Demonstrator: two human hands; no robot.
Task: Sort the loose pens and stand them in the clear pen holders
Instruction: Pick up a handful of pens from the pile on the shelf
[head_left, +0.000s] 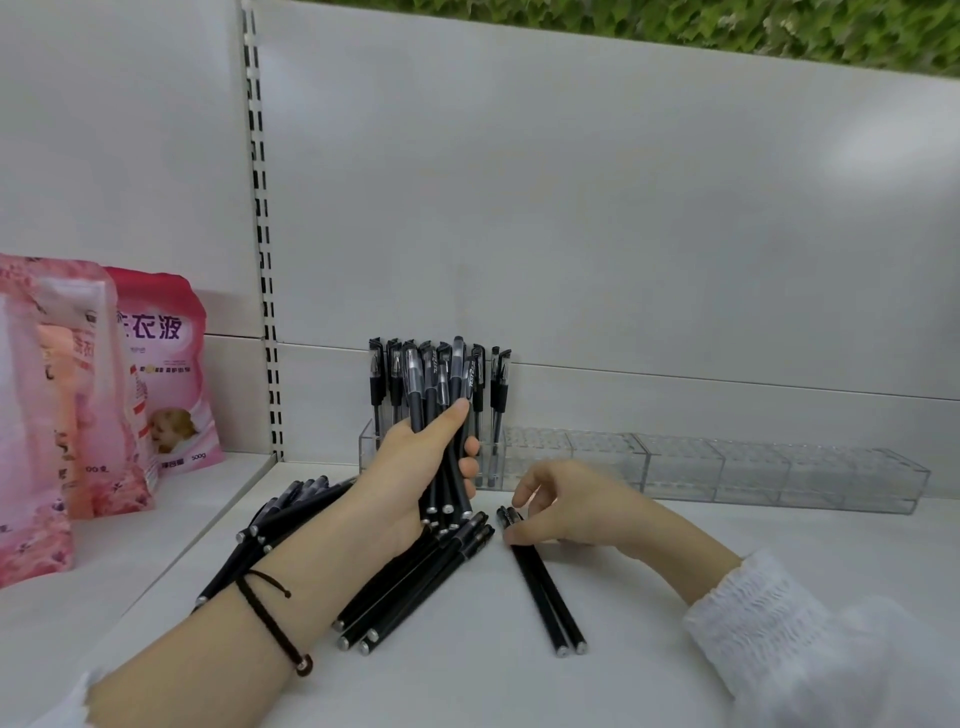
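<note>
So there's a pink laundry liquid pouch standing at the far left end of the white shelf, with another pink bag overlapping it in front. A slotted rail runs up the white back panel, and there are green leaves along the top.

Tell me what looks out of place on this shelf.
Loose black pens lie heaped on the shelf, outside the clear holders. The pink pouches to their left look misplaced among stationery.

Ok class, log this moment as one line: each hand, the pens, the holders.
left hand: grips pen bundle upright | right hand: fingertips at two pens on shelf, grip unclear | holders: leftmost holds standing pens
</note>
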